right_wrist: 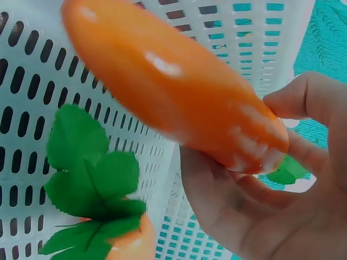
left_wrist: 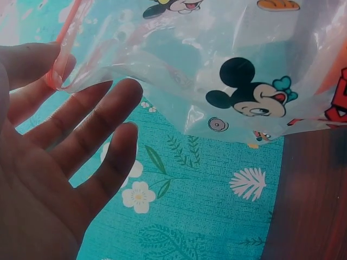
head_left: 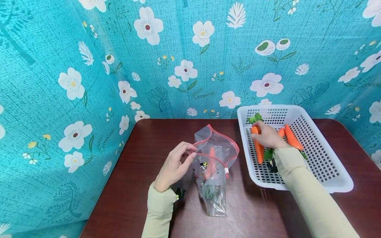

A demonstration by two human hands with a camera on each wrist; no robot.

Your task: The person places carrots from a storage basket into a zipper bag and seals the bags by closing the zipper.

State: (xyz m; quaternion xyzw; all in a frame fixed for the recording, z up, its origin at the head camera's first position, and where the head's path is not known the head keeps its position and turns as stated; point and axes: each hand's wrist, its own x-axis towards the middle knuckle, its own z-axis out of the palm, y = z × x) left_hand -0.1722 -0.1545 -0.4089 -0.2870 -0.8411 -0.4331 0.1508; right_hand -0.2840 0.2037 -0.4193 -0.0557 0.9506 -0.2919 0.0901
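My left hand pinches the red-edged rim of a clear zip bag between thumb and index finger, the other fingers spread in the left wrist view. Cartoon mouse figures are printed on the bag, and its mouth gapes. Inside it lies an orange carrot with green leaves. Over the white basket, my right hand grips a carrot by its thick, leafy end, with the narrower end pointing away from the palm. Two more orange carrots lie in the basket, partly behind the right hand.
Green leaves top another carrot in the basket. The basket stands at the right of the dark wooden table. A dark wristband shows by the left sleeve. Floral turquoise cloth hangs behind.
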